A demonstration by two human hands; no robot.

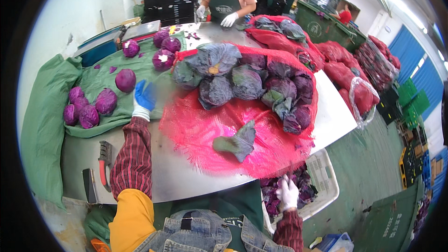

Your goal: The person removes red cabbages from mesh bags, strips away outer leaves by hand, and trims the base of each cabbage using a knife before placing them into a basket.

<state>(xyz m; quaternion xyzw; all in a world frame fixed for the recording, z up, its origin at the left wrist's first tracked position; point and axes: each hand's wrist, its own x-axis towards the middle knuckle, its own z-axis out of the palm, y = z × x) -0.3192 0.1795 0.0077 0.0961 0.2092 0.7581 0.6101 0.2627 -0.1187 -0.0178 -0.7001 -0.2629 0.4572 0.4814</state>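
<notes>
My left hand [142, 98], in a blue-and-white glove, is over the green woven sheet [147, 71], with nothing seen in it. Just beyond its fingertips sits a trimmed red cabbage [125, 80]. My right hand [288, 193], in a white glove, is above a white plastic crate [329, 176] of purple leaf scraps [271, 190]. Its fingers are closed around a thin, dark tool [291, 168], apparently a knife, partly hidden. Between the hands lies a red mesh sack [199, 134], opened out, with several untrimmed red cabbages [247, 82] along its far side. One loose outer leaf [238, 141] rests on the mesh.
More trimmed cabbages [89, 116] sit on the sheet at left. A red-handled knife sharpener [104, 162] and a phone-like dark object [89, 185] lie near the metal table's [168, 171] front edge. A co-worker [227, 1] stands across. Filled red sacks [344, 66] are at right.
</notes>
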